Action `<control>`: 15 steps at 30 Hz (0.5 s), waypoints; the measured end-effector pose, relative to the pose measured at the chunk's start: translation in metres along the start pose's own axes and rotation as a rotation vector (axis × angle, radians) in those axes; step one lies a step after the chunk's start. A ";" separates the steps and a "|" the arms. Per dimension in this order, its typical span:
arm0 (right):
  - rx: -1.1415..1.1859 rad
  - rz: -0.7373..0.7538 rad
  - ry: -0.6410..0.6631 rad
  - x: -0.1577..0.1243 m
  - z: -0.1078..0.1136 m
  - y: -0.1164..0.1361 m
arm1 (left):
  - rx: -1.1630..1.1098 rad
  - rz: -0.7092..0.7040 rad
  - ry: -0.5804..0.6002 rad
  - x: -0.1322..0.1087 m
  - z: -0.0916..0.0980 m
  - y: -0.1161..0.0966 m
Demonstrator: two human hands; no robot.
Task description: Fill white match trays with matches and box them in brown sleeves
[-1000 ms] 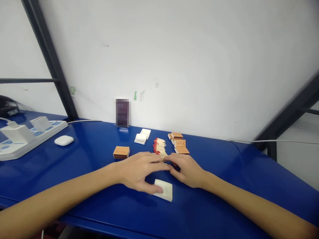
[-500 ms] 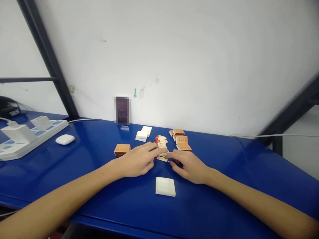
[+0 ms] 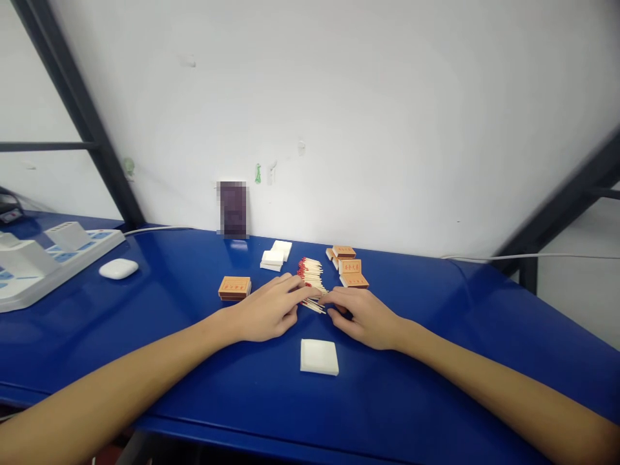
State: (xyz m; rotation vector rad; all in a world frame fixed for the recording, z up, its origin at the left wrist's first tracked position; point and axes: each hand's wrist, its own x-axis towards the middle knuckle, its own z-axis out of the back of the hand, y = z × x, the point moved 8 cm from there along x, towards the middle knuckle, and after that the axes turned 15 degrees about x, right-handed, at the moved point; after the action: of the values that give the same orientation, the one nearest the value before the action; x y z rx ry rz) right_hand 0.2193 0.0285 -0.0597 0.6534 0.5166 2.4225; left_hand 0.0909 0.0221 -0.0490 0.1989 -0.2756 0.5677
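Loose matches (image 3: 311, 274) with red heads lie in a long pile on the blue table. My left hand (image 3: 270, 309) rests at the near left of the pile, its index finger stretched across the matches and the other fingers partly bent. From the right, my right hand (image 3: 367, 316) touches the stick ends with its index fingertip, thumb held apart below. Neither hand grips a match that I can make out. A white matchbox tray (image 3: 319, 356) sits on the table in front of both hands, its inside hard to make out.
Orange matchboxes (image 3: 235, 287) are stacked left of the left hand. More orange boxes (image 3: 349, 265) lie behind the right hand, and white trays (image 3: 276, 256) further back. A white earbud case (image 3: 119, 268) and a power strip (image 3: 92, 248) with chargers are at left. A wall stands behind.
The view has shifted slightly, moving everything a little left and up. Both hands stay at the matches; the nearest few sticks now lie more slanted.
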 end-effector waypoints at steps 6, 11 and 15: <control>-0.009 -0.023 -0.001 0.000 0.000 -0.001 | 0.005 -0.008 0.009 0.001 -0.002 0.000; -0.004 -0.023 -0.004 0.001 0.000 -0.001 | -0.004 -0.005 0.021 0.001 -0.001 0.000; -0.002 -0.019 -0.007 0.001 0.000 -0.001 | -0.018 -0.002 0.018 0.001 -0.001 0.001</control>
State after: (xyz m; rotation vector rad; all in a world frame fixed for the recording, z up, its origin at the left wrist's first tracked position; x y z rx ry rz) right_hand 0.2190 0.0302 -0.0595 0.6537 0.5157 2.4011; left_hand 0.0914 0.0234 -0.0496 0.1765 -0.2630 0.5643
